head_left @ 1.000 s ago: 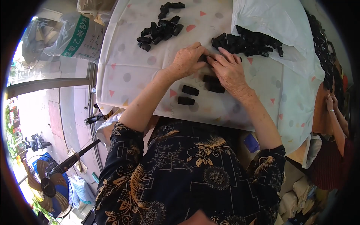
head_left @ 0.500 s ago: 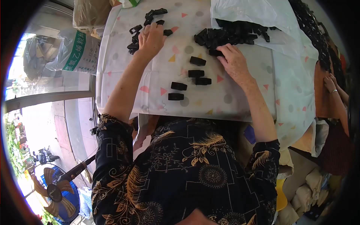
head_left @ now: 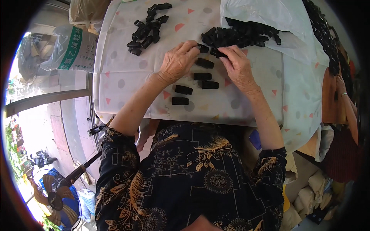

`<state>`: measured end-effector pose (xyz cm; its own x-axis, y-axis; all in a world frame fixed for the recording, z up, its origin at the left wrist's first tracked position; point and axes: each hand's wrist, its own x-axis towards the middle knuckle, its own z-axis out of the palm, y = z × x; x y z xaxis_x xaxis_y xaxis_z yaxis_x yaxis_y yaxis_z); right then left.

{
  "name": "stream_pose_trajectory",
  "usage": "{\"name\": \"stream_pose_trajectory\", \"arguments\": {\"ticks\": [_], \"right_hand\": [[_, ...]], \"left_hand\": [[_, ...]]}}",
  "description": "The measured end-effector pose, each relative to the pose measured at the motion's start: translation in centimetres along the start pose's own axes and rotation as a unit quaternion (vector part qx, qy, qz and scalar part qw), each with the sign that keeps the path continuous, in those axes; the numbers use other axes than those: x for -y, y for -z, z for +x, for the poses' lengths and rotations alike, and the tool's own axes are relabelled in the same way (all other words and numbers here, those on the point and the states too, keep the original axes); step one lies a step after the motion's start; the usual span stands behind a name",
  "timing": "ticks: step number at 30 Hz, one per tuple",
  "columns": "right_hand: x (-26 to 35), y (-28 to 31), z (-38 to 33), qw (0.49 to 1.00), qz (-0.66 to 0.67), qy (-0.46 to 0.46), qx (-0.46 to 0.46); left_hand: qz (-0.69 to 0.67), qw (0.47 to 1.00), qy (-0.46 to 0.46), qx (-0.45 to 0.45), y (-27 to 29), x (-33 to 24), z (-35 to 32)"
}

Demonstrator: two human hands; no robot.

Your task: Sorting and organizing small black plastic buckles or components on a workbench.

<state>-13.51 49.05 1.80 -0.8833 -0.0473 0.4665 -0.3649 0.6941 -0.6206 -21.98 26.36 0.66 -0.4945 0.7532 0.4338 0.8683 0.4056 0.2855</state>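
Small, blocky black plastic pieces lie on a patterned tablecloth [head_left: 127, 82]. My left hand [head_left: 178, 62] is near the table's middle, its curled fingers closed at the left end of one black piece [head_left: 203, 48]. Just to the right, my right hand [head_left: 238, 66] pinches another black piece [head_left: 217, 52] between thumb and fingers, at the near edge of a large pile [head_left: 239, 37]. Several single pieces, among them a black block [head_left: 204, 63], lie spaced out between my forearms. A looser cluster [head_left: 146, 30] of such pieces is at the far left.
A white plastic bag [head_left: 262, 13] lies open behind the large pile. Printed sacks [head_left: 77, 48] stand left of the table. A fan [head_left: 56, 198] is at the lower left. At the right edge, another person's arm [head_left: 348, 106] shows beside hanging black strands [head_left: 322, 34].
My left hand has left the far-left cluster and come right, toward the middle, beside my right hand. My right hand stays near the large pile, still holding a piece.
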Motion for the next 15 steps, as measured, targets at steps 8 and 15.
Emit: {"name": "stream_pose_trajectory", "arguments": {"ticks": [8,15], "right_hand": [[0.5,-1.5,2.8,0.994,-0.051,0.091,0.005],[0.6,-2.4,3.3,0.978,-0.123,0.158,0.052]], "left_hand": [[-0.068,0.98,0.177,0.068,0.2,0.0,1.2],[-0.098,0.977,0.178,0.064,-0.2,0.7,0.9]]}}
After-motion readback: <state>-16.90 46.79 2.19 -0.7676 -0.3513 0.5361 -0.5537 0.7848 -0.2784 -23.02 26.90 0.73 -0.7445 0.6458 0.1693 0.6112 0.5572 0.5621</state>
